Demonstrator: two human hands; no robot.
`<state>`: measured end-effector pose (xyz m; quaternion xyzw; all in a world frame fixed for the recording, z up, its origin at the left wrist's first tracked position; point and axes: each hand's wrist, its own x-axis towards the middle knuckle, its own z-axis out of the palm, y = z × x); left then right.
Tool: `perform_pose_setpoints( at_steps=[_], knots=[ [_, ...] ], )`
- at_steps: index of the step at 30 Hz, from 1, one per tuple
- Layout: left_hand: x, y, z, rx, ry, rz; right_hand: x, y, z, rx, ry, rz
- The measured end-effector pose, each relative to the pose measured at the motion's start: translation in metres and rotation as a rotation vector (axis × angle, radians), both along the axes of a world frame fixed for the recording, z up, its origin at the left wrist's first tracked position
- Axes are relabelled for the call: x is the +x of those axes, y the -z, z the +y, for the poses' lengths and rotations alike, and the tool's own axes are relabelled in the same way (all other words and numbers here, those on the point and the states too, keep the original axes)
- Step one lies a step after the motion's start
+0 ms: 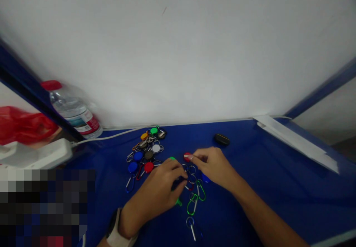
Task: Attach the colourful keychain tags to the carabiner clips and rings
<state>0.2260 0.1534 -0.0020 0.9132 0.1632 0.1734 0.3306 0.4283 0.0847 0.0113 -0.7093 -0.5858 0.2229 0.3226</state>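
My left hand (158,187), with a white-strapped watch (115,228) on its wrist, is curled over several metal split rings (189,176) at the middle of the blue table cover. Its fingertips come together at the rings, but what they grip is hidden. My right hand (213,167) reaches in from the right, its fingertips on a red round key tag (187,157). Green carabiners (194,200) lie below the hands, and a blue tag (205,178) is partly hidden under my right hand. A heap of coloured tags and clips (146,150) lies left of my hands.
A black oval case (221,140) lies beyond my right hand. At the left stand a water bottle (73,109), a red plastic bag (23,126) and a white power strip (36,154) with a white cable (116,136). A white wall rises behind the table.
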Motion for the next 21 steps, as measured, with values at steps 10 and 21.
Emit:
perform_pose_setpoints(
  at_steps=[10,21],
  knots=[
    [-0.017,0.022,0.052,0.538,-0.503,0.115,0.002,-0.013,-0.009,-0.07,-0.123,-0.047],
    [-0.005,0.009,0.035,0.426,-0.302,-0.354,-0.039,0.005,0.012,0.133,-0.005,0.194]
  ],
)
